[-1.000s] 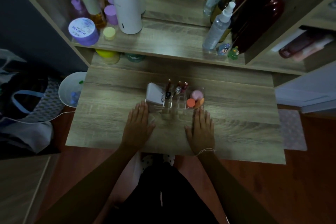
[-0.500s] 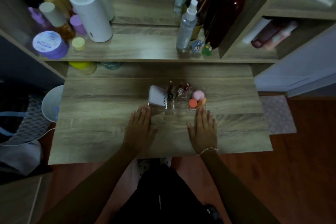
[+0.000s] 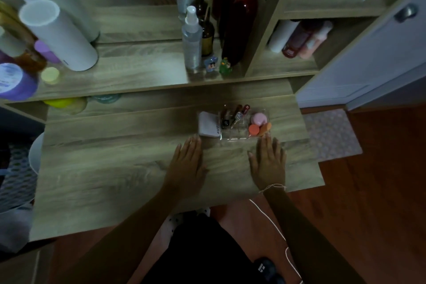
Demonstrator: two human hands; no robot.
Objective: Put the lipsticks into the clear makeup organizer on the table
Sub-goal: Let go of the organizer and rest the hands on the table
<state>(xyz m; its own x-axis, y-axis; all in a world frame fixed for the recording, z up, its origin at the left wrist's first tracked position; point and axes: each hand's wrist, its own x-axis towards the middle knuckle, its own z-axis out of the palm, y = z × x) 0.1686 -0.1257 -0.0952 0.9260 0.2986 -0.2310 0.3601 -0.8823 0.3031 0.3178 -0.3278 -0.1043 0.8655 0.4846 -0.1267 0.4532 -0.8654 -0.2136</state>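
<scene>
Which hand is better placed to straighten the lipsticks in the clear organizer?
Probably the right hand. Its fingertips lie just below the clear organizer's front edge, under the sponges, close to the lipsticks. The left hand lies flat below the white case, which stands between it and them.

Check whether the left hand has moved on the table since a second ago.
No. The left hand lies flat on the table, fingertips just short of the white case, as before; only the camera shifted.
</scene>
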